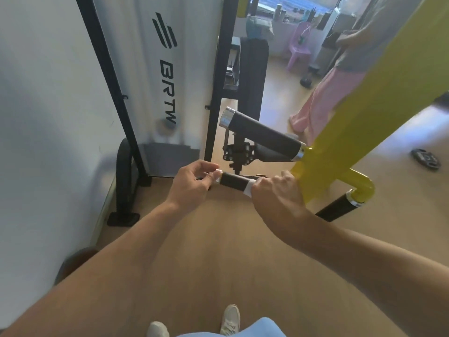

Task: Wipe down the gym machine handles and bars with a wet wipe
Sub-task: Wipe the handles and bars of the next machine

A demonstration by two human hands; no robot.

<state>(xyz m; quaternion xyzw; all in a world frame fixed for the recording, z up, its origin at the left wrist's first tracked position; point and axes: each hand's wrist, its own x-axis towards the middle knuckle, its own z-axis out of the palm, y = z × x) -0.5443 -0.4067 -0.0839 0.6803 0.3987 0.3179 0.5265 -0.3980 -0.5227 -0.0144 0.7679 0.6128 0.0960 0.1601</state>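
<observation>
In the head view, a short black handle point(233, 182) sticks out sideways from the yellow bar point(364, 113) of a gym machine, low in the middle of the picture. The handle looks dark and a bit rough. A white wet wipe point(249, 187) shows at the end near the yellow bar, and another bit of white shows at the other end of the handle. Just above it is a bigger black handle point(264, 132) with a shiny silver cap on its far end. A third black handle point(336, 209) hangs lower down on the right, under a bent yellow pipe. To the left stands a tall white panel point(155, 69) with black letters, held in a black frame point(107, 76), next to a white wall. The floor point(218, 251) is light brown wood. Farther off is a purple chair point(300, 45) and a person in pink trousers point(318, 100), partly hidden behind the yellow bar. A small dark round thing point(425, 158) lies on the floor at the right. The left hand point(192, 183) pinches the free end of the short handle, where the white bit is, with curled fingers. The right hand point(277, 190) is wrapped around the wipe on the handle, close to the yellow bar. Both arms reach forward, and two pale shoes point(229, 319) show at the bottom.
</observation>
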